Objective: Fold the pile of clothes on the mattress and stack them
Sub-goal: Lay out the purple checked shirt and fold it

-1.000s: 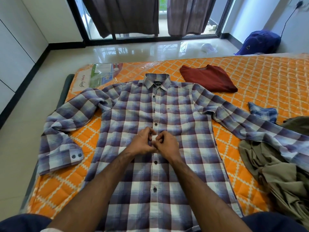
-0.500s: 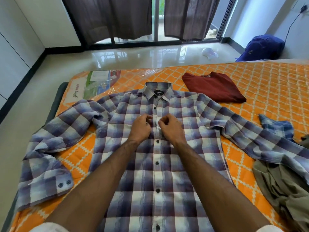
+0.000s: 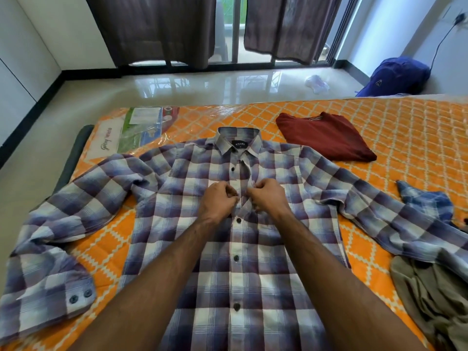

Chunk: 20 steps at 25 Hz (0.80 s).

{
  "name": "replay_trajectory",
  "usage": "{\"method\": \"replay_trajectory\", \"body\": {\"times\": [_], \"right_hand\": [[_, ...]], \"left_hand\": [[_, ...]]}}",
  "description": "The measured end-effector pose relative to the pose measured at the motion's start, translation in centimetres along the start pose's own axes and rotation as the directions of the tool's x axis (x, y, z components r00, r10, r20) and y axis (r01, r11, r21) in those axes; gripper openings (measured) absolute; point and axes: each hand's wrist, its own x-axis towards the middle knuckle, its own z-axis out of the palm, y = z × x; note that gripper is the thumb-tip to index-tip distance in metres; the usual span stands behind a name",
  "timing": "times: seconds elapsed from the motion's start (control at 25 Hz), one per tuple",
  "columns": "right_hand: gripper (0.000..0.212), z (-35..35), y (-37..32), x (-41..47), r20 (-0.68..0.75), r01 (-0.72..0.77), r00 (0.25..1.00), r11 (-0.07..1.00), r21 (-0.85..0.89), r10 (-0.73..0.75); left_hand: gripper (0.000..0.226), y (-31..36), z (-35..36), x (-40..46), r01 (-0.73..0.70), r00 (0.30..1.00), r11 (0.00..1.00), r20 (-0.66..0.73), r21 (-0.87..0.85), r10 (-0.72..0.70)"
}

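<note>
Both hands have climbed the button line since a second ago, from the shirt's belly to the chest, and the view has tipped up so more of the window shows. Nearest, two bare forearms reach forward over the lower front of the plaid shirt (image 3: 238, 249), which lies face up and spread flat on the orange mattress (image 3: 405, 127), its front closed by dark buttons below the hands. The left hand (image 3: 219, 198) has its fingers curled and pinches the placket edge on its side; the right hand (image 3: 268, 195) is likewise curled and pinches the opposite edge, the two almost touching at the button line, where the cloth gapes slightly between them. One button sits above them, below the open collar. The shirt's sleeves run out to both sides, the left cuff (image 3: 76, 297) lying near the mattress edge with two buttons showing. At the right edge a crumpled olive garment (image 3: 430, 300) lies under the end of the right sleeve, with a blue checked cloth (image 3: 425, 201) just beyond. Farther on, beside the collar, rests a folded maroon T-shirt (image 3: 326, 138). Beyond the mattress lie glossy floor tiles, a blue bag (image 3: 397, 74) by the wall and dark curtains (image 3: 157, 29) over the window.
</note>
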Motion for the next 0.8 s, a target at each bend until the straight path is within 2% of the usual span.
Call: {"method": "replay_trajectory", "body": {"times": [0.12,0.2,0.28,0.4,0.56,0.72,0.8], "right_hand": [[0.013,0.6,-0.6,0.0,0.007,-0.048,0.999,0.998,0.049,0.047],[0.011,1.0,-0.8,0.3,0.021,-0.081,0.997,0.993,0.086,0.079],[0.011,1.6,-0.6,0.3,0.065,-0.140,0.989,0.972,0.187,0.130],[0.012,2.4,0.4,0.0,0.092,-0.186,0.982,0.938,0.293,0.166],[0.011,3.0,1.3,0.1,0.072,-0.132,0.991,0.955,0.267,0.117],[0.015,3.6,1.4,-0.4,-0.019,-0.075,0.997,0.974,0.213,0.081],[0.010,4.1,1.6,-0.6,-0.053,-0.064,0.995,0.958,0.278,0.081]], "left_hand": [[0.009,1.0,-0.3,0.4,0.062,0.998,0.991,-0.032,0.120,-0.059],[0.007,1.4,-0.6,0.6,0.114,0.993,0.991,-0.018,0.072,-0.113],[0.004,1.5,-0.9,0.4,0.222,0.975,0.967,0.014,-0.126,-0.222],[0.005,1.3,-0.7,-0.1,0.369,0.928,0.834,0.103,-0.410,-0.359],[0.007,0.7,-0.1,-0.3,0.364,0.924,0.775,0.095,-0.516,-0.371],[0.009,0.4,0.0,-0.4,0.353,0.928,0.782,0.089,-0.513,-0.361],[0.007,0.2,0.1,-0.4,0.341,0.934,0.795,0.086,-0.501,-0.347]]}}
